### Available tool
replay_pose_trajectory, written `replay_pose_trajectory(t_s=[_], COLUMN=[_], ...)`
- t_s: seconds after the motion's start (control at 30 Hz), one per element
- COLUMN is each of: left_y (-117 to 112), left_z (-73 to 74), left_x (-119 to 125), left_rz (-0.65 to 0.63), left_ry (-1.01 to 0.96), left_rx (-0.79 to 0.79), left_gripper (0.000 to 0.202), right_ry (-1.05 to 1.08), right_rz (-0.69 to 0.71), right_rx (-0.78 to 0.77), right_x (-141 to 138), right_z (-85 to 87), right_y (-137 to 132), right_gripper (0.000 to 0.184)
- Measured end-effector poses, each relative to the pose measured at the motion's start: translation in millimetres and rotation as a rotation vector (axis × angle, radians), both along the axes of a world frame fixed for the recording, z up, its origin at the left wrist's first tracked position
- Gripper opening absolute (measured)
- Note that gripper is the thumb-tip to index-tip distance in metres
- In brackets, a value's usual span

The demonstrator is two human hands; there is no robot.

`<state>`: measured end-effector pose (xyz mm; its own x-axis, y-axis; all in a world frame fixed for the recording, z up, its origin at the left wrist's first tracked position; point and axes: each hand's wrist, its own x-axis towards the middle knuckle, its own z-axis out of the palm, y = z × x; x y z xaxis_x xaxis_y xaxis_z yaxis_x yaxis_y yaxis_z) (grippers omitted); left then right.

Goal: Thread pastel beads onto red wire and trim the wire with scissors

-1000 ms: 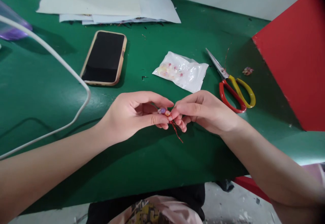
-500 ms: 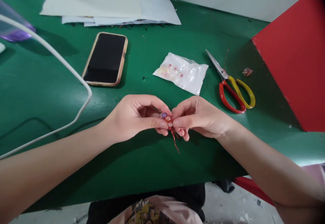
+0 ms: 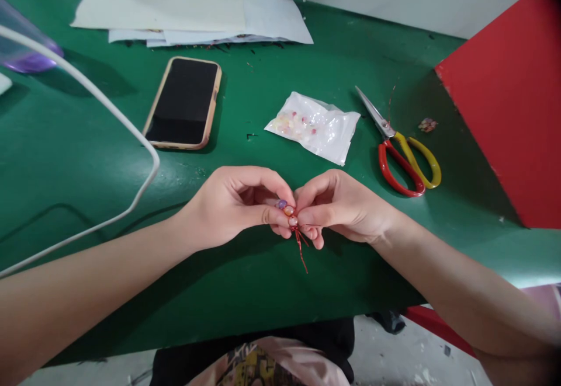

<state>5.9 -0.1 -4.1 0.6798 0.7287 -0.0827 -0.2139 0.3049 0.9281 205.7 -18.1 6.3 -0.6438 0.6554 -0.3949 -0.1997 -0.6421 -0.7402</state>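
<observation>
Left hand [image 3: 232, 205] and right hand [image 3: 346, 205] both pinched on a beaded red wire [image 3: 293, 222], fingertips touching, scissors [image 3: 401, 152] beyond the right hand.

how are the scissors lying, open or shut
Shut: the scissors lie flat on the green table, blades together in one point, handles side by side.

a green counter [image 3: 65, 141], its paint scuffed and speckled with small dark scraps. a stack of white papers [image 3: 175, 6] lies along the far edge. a phone [image 3: 184, 103] lies face up left of centre, and a clear bag [image 3: 313, 126] of beads at the centre. scissors [image 3: 401, 152], blades shut, lie just right of the bag. a small bead cluster [image 3: 427, 124] sits near a red panel [image 3: 508, 100] at the right. a white cable [image 3: 105, 104] loops across the left side.
</observation>
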Motion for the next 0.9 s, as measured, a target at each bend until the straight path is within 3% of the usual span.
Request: replay_pose_trajectory(t_s=[0.33, 0.73, 0.83, 0.9], left_y=[-1.5, 0.1, 0.7, -0.3], left_z=[-5.1, -5.7, -5.8, -5.7], left_x=[1.2, 0.1, 2.1, 3.2], left_rz=[-0.041, -0.036, 0.055, 0.142], left_ry=[-0.135, -0.05, -0.019, 0.019], left_rx=[-0.035, -0.077, -0.075, -0.061], left_gripper=[0.016, 0.015, 0.012, 0.01], right_ry=[0.06, 0.027, -0.055, -0.146], right_rz=[0.026, 0.016, -0.093, -0.302], right_rx=[-0.011, -0.098, -0.001, 0.209], right_x=[-1.2, -0.1, 2.3, 3.6], right_z=[-3.1, -2.2, -1.0, -0.5], right_y=[0.0, 0.7, 5.0, 6.9], right_gripper=[0.007, 0.006, 0.005, 0.006])
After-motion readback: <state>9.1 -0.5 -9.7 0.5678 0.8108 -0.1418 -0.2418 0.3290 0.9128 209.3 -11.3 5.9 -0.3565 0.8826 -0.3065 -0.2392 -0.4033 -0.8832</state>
